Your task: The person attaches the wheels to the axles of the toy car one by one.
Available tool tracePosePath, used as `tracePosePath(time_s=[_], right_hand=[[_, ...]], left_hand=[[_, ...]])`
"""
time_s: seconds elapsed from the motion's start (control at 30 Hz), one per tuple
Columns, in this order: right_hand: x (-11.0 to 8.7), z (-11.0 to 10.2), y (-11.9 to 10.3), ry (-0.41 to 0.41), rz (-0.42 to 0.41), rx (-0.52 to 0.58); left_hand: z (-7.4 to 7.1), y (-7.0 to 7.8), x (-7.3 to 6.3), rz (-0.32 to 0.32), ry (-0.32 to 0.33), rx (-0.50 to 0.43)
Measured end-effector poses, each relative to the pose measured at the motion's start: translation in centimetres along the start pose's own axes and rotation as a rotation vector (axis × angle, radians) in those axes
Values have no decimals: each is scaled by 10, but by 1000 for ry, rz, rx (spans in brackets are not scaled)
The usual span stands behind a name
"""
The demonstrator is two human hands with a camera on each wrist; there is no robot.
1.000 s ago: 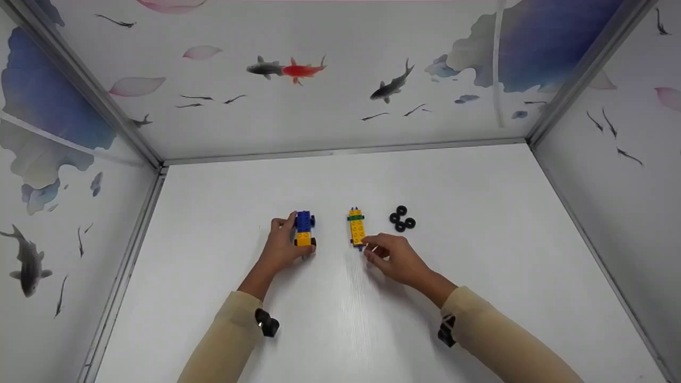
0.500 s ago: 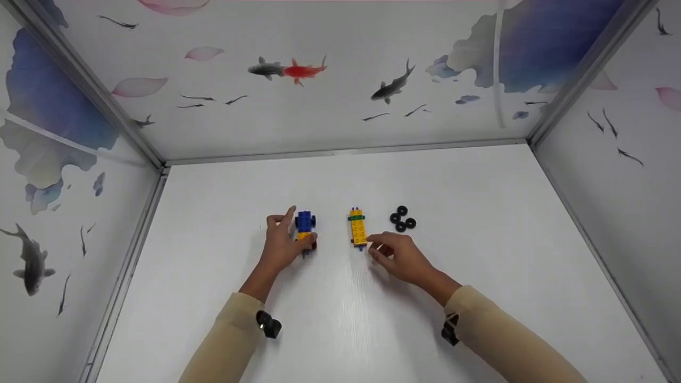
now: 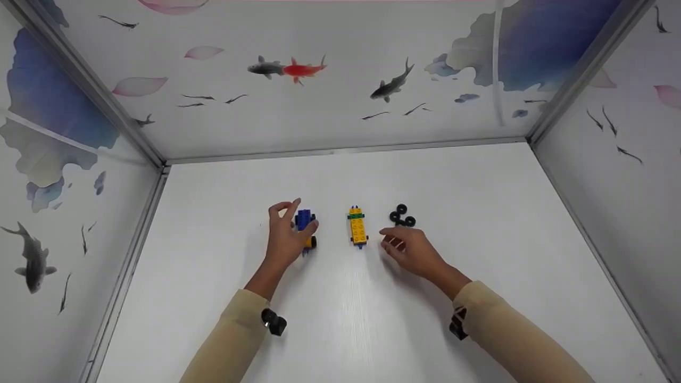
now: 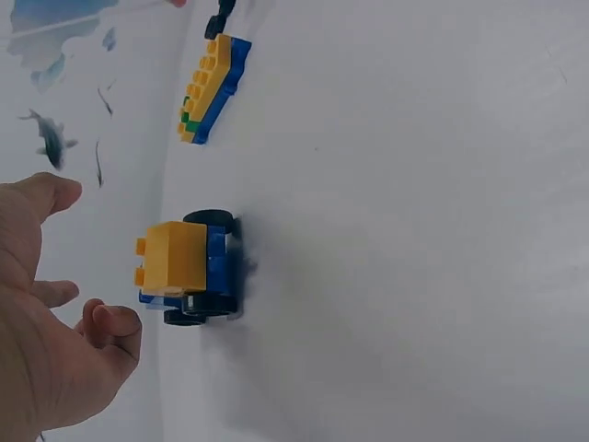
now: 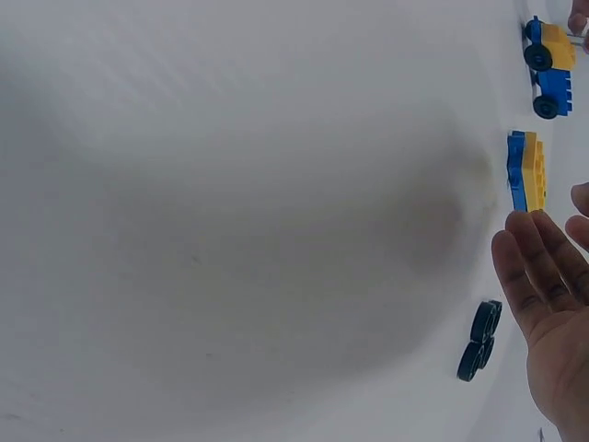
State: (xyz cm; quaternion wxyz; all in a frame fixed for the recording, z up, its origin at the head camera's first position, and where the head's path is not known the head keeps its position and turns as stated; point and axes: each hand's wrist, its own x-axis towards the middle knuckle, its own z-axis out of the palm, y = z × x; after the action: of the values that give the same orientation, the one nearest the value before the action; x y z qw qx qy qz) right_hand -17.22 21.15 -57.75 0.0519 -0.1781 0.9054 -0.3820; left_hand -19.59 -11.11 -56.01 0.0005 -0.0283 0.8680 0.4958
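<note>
A small toy car (image 4: 177, 258) of blue and yellow building bricks stands on black wheels at the left. My left hand (image 3: 283, 236) hovers over it with thumb and fingers spread, covering part of it in the head view. A gap shows between that hand and the car in the left wrist view. To the right lies a long yellow brick piece (image 3: 357, 227) with a green band and a blue base, without wheels. My right hand (image 3: 417, 255) is raised between this piece and several loose black wheels (image 5: 480, 336), its fingers loosely bent and holding nothing.
Everything stands on a white tabletop (image 3: 340, 319). White panels printed with fish and petals enclose it at the back (image 3: 340, 122) and both sides, with grey metal strips along the edges.
My left hand has let go of the car and lifted away from it. My right hand has moved right, from the near end of the yellow piece toward the loose wheels.
</note>
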Motion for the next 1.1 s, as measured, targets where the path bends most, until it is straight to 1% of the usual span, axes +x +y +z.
tracePosePath(time_s=[0.1, 0.27, 0.4, 0.53, 0.67, 0.87, 0.97, 1.1], right_hand=[[1, -4, 4, 15, 11, -4], [3, -12, 7, 37, 18, -2], [3, -15, 10, 48, 21, -11], [4, -16, 13, 57, 14, -22], [6, -19, 16, 73, 15, -25], [7, -21, 19, 97, 9, -28], [6, -21, 21, 102, 9, -31], [7, -21, 23, 113, 9, -33]], left_hand=[[5, 9, 0, 29, 11, -1], [12, 25, -3, 51, -1, 9], [19, 35, -6, 83, -24, 13], [27, 41, -8, 130, -69, 7], [33, 43, -11, 166, -118, 3], [43, 39, -13, 203, -179, 12], [48, 38, -14, 207, -206, 0], [55, 37, -16, 184, -224, 12]])
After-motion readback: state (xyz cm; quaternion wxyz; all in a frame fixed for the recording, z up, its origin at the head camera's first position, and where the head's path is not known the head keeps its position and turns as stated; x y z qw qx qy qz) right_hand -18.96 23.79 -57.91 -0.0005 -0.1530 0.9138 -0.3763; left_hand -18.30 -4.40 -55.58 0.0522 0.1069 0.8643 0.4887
